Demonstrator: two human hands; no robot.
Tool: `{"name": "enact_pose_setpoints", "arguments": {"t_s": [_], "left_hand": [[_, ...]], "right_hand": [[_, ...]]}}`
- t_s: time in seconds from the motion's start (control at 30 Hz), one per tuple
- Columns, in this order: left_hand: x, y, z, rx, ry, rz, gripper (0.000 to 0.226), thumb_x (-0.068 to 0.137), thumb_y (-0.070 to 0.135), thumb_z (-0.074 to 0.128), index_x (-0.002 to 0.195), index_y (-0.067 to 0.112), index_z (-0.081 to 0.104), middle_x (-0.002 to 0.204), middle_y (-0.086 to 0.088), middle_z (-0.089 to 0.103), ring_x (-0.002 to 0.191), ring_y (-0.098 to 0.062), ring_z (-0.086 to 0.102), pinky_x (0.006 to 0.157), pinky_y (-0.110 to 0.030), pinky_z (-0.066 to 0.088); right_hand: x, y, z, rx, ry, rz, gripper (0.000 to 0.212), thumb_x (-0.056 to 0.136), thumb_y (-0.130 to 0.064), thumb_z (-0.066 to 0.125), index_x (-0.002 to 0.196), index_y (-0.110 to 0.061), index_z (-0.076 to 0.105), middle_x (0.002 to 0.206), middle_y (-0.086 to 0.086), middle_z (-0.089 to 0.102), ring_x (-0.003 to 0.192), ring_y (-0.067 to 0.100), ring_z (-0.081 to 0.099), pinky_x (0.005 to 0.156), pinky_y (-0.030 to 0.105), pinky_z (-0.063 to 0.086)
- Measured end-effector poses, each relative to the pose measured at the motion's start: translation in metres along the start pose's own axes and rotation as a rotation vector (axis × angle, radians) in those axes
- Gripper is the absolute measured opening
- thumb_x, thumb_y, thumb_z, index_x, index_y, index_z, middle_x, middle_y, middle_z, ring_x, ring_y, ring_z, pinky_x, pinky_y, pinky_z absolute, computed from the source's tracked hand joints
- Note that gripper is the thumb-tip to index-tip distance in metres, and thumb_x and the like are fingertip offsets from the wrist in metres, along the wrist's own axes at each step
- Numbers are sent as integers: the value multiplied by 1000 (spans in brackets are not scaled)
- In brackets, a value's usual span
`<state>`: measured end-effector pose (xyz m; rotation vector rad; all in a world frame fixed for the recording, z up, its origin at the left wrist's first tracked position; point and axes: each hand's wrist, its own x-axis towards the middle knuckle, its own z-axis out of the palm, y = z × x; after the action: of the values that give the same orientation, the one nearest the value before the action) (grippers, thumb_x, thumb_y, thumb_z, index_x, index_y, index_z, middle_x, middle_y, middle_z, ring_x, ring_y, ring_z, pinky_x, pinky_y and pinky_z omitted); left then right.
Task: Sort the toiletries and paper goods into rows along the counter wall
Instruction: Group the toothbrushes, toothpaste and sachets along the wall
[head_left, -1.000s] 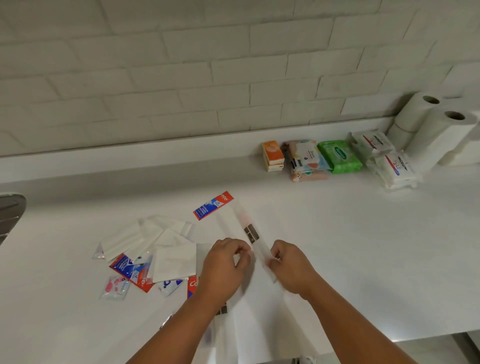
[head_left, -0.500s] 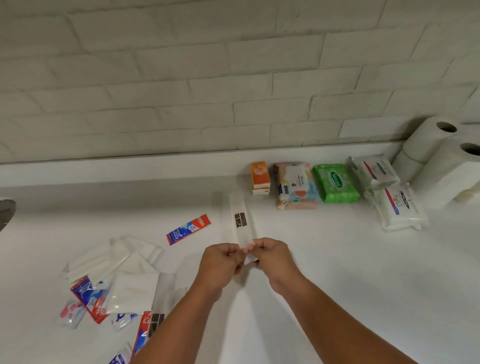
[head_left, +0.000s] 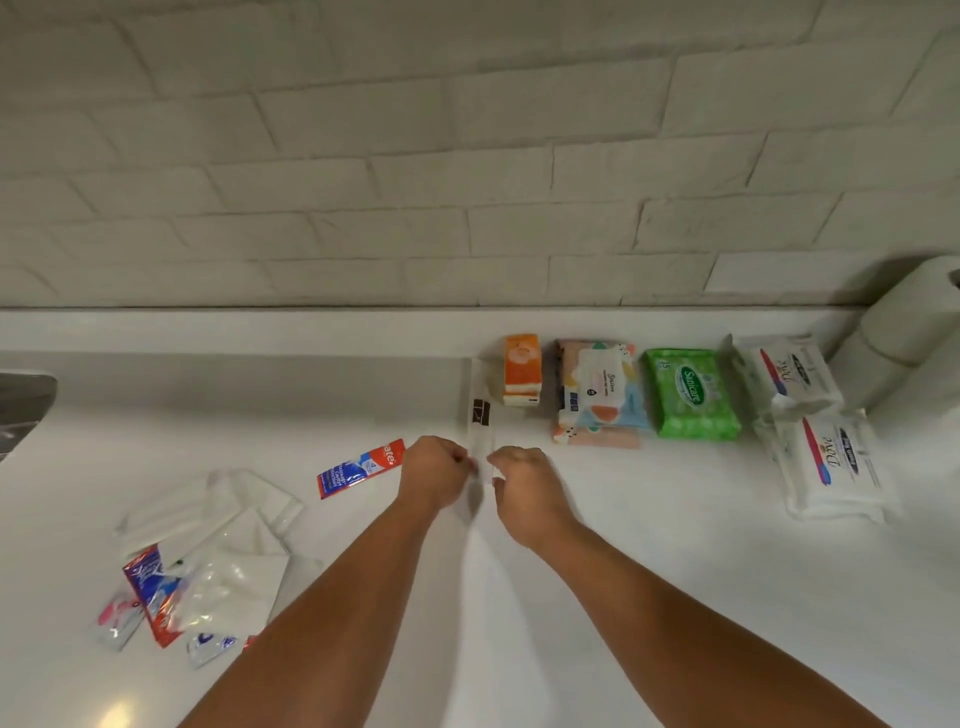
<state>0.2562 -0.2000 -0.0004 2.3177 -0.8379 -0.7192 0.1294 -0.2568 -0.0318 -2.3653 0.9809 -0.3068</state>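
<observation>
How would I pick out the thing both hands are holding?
Follow the white brick wall to the row of packs below. Left of the small orange tissue pack is a long clear plastic sleeve, its near end pinched by the left hand and right hand. Unlike its neighbours it is see-through, with a dark brown label.

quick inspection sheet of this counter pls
surface: white counter
job's things: clear packet left of orange tissue pack; pastel wipes, Sanicare wipes, Dove pack, second Dove pack, paper rolls along the wall
clutter: sachet pile at left; toothpaste sachet apart from it
hands: left hand and right hand pinch the clear packet's near end
cables: nothing seen
surroundings: white brick wall; metal edge far left
</observation>
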Motion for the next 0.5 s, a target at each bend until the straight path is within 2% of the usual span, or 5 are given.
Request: {"name": "enact_pose_setpoints", "arguments": {"t_s": [0.1, 0.23, 0.33, 0.5], "left_hand": [[8, 5, 0, 128, 26, 4, 18, 95, 21, 64, 100, 11, 77, 93, -7, 75, 84, -21, 70, 85, -32, 56], [14, 7, 2, 204, 49, 24, 18, 96, 24, 62, 100, 16, 77, 96, -3, 75, 76, -15, 65, 73, -21, 47], [18, 5, 5, 225, 67, 38, 19, 95, 25, 63, 102, 17, 78, 101, -1, 75, 84, -16, 66, 78, -20, 46], [19, 4, 8, 273, 62, 80, 21, 98, 21, 58, 104, 12, 76, 103, -6, 74, 92, -21, 67, 83, -24, 46]], "right_hand": [[8, 7, 4, -149, -90, -116, 42, 96, -12, 48, 138, -12, 52, 150, 6, 42, 139, 27, 32, 117, 32, 25], [13, 15, 8, -218, -98, -145, 52, 97, -10, 45, 147, -17, 39, 161, 5, 21, 149, 26, 14, 122, 34, 11], [16, 18, 13, -232, -108, -159, 60, 95, -7, 45, 151, -23, 32, 163, 2, 17, 151, 24, 7, 122, 34, 6], [17, 20, 18, -238, -85, -160, 62, 93, -5, 45, 151, -23, 30, 163, 2, 18, 151, 24, 4, 122, 37, 3]]}}
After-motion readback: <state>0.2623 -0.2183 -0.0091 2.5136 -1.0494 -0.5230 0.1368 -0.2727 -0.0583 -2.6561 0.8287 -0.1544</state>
